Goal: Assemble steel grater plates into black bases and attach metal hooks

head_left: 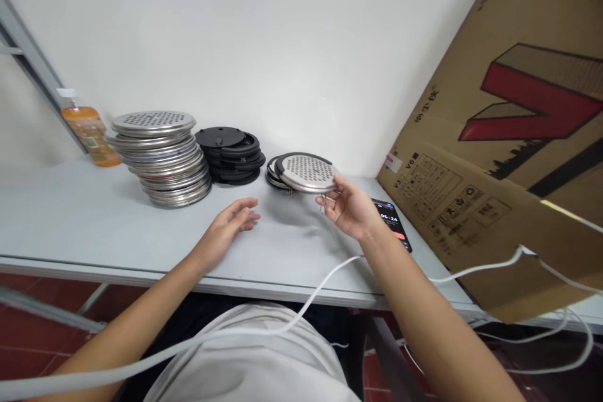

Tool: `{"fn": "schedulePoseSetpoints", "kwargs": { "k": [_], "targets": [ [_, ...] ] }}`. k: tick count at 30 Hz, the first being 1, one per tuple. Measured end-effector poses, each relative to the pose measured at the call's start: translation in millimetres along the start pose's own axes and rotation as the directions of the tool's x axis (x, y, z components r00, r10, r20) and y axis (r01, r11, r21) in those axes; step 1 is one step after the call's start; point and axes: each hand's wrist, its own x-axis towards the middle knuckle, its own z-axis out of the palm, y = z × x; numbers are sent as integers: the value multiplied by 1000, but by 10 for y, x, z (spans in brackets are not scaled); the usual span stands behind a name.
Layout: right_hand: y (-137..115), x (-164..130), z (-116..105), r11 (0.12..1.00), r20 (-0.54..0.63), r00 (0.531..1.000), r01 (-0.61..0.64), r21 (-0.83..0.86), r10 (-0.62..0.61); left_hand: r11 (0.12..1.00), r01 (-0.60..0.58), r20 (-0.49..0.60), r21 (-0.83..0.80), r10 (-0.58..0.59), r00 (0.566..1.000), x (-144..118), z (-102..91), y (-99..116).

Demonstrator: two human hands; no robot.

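A round perforated metal disc with a dark rim is gripped at its right edge by my right hand, thumb on top and fingers below. It is tilted slightly, and small wire-like bits hang under it. Behind and to its left, partly hidden, lie other dark-rimmed discs. My left hand hovers over the table, fingers apart and holding nothing. Beyond that hand stand a stack of black plastic rings and a tall stack of perforated metal discs.
A bottle of orange drink stands at the far left of the grey table. At right, a phone lies by a large cardboard box. A white cable crosses the table edge and my lap.
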Motion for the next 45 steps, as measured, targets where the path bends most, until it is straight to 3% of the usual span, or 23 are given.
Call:
{"fn": "schedulePoseSetpoints", "kwargs": {
  "k": [3, 7, 11, 17, 21, 28, 32, 45],
  "targets": [
    [-111, 268, 173, 998, -82, 995, -52, 26, 54, 996, -13, 44, 90, 9, 999, -7, -4, 13],
    [-38, 670, 335, 999, -246, 969, -23, -39, 13, 988, -31, 64, 153, 21, 998, -13, 5, 35],
    [61, 880, 438, 995, -277, 961, -14, -101, -15, 977, -29, 74, 212, 14, 997, -19, 9, 49],
    [202, 850, 562, 994, -147, 989, 8, -113, -24, 968, -37, 108, 247, 10, 994, -22, -9, 43],
    [295, 817, 531, 992, -154, 986, 40, -121, -58, 960, -34, 135, 279, -4, 991, -31, -12, 59],
    [330, 846, 356, 878, -122, 987, 36, -477, -107, 954, -18, 117, 299, -18, 993, -41, 17, 107],
    [322, 839, 317, 823, -122, 985, 29, -567, -118, 953, -25, 110, 302, -9, 994, -56, 27, 134],
    [297, 955, 297, 942, -133, 991, -70, -328, 27, 938, -36, 161, 345, -21, 987, -63, 43, 159]
  ]
}}
